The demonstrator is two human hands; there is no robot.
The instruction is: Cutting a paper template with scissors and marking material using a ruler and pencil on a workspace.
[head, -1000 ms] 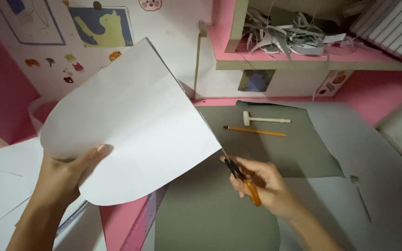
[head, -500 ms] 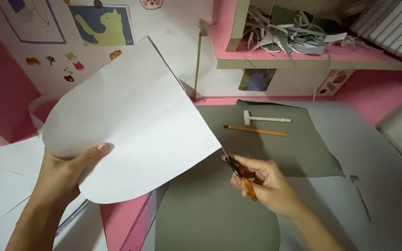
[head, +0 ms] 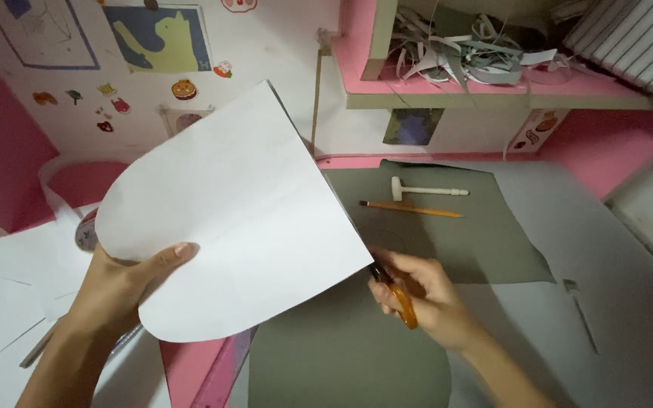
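left hand (head: 119,291) pinches the white paper sheet (head: 228,219) lifted over the grey card (head: 432,234), right hand (head: 421,295) fingers closed on orange-handled scissors (head: 396,296) at its lower edge; best keep paper taut, short snips.

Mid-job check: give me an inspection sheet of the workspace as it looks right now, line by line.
Surface: pink desk covered by a grey-green sheet and loose white paper.
Job's things: white rounded paper sheet held up; orange-handled scissors at its lower right edge.
Clutter: pencil and small white mallet-shaped tool on the grey-green sheet; tape roll partly hidden by the paper.
Grippers: left hand grips the sheet's lower left; right hand holds the scissors.
Cables: nothing seen.
Surroundings: shelf of paper strips; wall with pictures and stickers.
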